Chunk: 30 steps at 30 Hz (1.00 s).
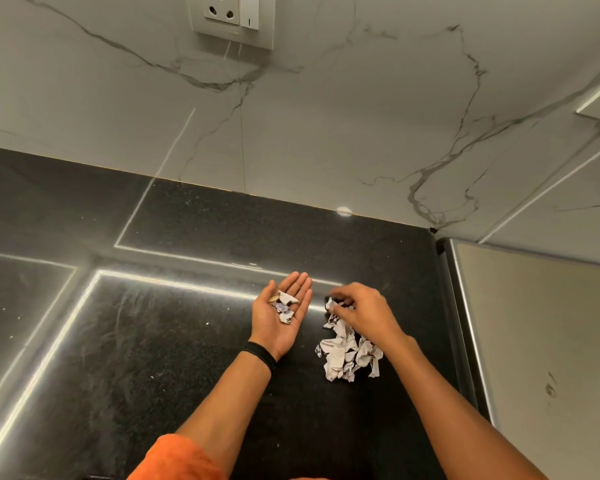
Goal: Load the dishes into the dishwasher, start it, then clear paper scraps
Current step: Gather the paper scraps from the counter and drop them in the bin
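A heap of crumpled white paper scraps (347, 355) lies on the black stone counter (153, 341). My left hand (280, 315) is held palm up just left of the heap, fingers straight, with a few small scraps (284, 308) lying in the palm. My right hand (364, 313) hovers over the far end of the heap, palm down, fingers curled and pinching a scrap (331, 304) at its top edge.
A marbled grey wall (326, 133) with a socket plate (234, 19) rises behind the counter. A beige panel with a metal edge (534, 341) borders the counter on the right. Bright light strips reflect off the counter's left half.
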Available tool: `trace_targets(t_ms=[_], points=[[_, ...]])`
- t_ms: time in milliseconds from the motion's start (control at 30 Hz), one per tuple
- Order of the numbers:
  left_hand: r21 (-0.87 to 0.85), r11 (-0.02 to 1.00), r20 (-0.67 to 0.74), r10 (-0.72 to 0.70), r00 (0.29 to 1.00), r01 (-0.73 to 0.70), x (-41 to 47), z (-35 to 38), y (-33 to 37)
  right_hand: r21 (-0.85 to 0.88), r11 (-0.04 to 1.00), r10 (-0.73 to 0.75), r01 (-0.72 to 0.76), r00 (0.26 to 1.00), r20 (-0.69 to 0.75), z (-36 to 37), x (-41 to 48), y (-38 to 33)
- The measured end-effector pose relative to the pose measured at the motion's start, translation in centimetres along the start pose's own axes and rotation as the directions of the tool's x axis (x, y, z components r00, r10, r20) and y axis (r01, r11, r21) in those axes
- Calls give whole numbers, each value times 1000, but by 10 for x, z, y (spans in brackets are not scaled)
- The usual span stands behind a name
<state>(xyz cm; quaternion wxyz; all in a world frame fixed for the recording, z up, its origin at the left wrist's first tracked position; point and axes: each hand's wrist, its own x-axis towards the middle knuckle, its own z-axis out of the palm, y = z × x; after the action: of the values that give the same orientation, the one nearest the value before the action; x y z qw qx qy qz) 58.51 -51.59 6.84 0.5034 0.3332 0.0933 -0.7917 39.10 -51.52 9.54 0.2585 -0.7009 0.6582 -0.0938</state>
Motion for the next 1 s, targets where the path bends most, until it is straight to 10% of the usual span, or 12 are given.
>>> trace_targets(t_ms=[167, 400, 600, 800, 1000], points=[[30, 1000, 12, 10, 1000, -10, -2, 2, -3, -131, 980, -155, 148, 987, -51, 16, -1, -5], [100, 995, 1, -21, 1000, 20, 3, 3, -12, 453, 891, 138, -34, 970, -199, 2, -3, -20], [69, 993, 30, -94, 995, 92, 1, 13, -26, 526, 850, 86, 13, 983, -163, -14, -5, -28], [78, 992, 26, -101, 995, 98, 3, 15, -25, 298, 926, 297, -232, 936, -192, -31, -8, 35], [99, 990, 19, -103, 994, 101, 8, 19, -30, -34, 982, 180, -185, 975, -129, -10, -16, 39]])
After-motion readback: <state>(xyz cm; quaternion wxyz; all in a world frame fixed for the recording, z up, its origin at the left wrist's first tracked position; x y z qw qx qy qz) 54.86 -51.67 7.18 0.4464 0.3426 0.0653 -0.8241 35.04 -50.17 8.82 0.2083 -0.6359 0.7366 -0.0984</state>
